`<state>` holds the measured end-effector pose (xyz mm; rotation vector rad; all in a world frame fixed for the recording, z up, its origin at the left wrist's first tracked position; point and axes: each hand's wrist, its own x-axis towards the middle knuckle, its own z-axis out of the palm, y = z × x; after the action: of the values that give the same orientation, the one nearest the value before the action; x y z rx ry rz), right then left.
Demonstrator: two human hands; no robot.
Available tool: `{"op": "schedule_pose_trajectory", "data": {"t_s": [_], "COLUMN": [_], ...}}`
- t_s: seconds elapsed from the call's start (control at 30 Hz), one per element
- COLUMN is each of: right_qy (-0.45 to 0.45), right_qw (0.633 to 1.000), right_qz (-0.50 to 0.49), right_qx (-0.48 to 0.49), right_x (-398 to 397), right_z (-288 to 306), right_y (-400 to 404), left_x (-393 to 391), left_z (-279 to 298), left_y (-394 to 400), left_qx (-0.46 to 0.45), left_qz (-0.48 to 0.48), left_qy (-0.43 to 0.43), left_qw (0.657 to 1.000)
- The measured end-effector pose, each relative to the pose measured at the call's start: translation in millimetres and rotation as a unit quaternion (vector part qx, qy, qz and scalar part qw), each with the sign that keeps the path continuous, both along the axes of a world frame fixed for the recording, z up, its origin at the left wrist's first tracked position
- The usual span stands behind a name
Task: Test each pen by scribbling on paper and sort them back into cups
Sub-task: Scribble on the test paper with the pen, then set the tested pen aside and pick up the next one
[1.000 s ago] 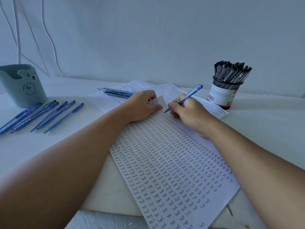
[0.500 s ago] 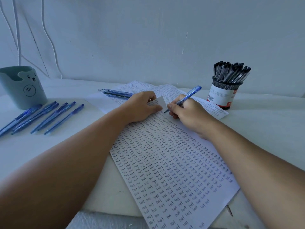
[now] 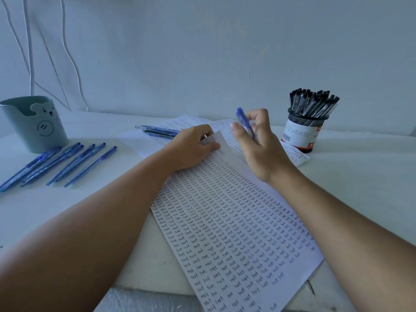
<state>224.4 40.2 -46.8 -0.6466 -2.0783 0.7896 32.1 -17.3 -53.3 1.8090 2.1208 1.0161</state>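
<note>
The head view shows a white table (image 3: 360,176) that runs to a pale wall (image 3: 202,52); thin cords (image 3: 29,41) hang on the wall in the upper left of the frame. A sheet of paper (image 3: 236,233) full of small written words lies in the middle and reaches the lower edge.

The left hand (image 3: 191,147) rests on the top of the sheet, its fingers curled round the lifted corner. The right hand (image 3: 258,145) is above the paper, just right of the left one, and its fingers grip a blue pen (image 3: 244,122), which is blurred and points up.

At the left, a row of blue pens (image 3: 60,165) lies on the table beside a green bear cup (image 3: 33,124). Two more pens (image 3: 157,130) lie just behind the left hand. At the right, a mesh cup (image 3: 301,134) with black pens (image 3: 313,102) stands on a corner of another sheet. Bare table lies between the row of pens and the paper, and also to the right of the right arm.
</note>
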Motion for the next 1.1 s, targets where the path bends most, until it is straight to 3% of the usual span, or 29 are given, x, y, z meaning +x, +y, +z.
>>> {"op": "schedule_pose_trajectory", "data": {"t_s": [0.2, 0.53, 0.73, 0.93, 1.1], "right_qy": [-0.075, -0.107, -0.124, -0.137, -0.163], "right_qw": [0.990, 0.976, 0.970, 0.968, 0.962], "right_qz": [-0.015, -0.080, -0.115, -0.128, -0.130], "right_qx": [0.118, 0.171, 0.177, 0.167, 0.179], "right_x": [-9, -12, -14, -14, -18], "right_z": [-11, -15, -16, -12, -7], "right_y": [9, 16, 16, 10, 3], "left_x": [1, 3, 5, 1, -8], "left_z": [0, 8, 18, 22, 39], "left_y": [-2, -5, -8, -8, -13], "left_qx": [0.029, 0.061, 0.049, 0.094, 0.184], "left_qz": [0.010, 0.007, -0.037, -0.017, 0.030], "left_qy": [-0.015, -0.024, -0.182, -0.207, -0.357], "left_qw": [0.999, 0.998, 0.981, 0.974, 0.915]}}
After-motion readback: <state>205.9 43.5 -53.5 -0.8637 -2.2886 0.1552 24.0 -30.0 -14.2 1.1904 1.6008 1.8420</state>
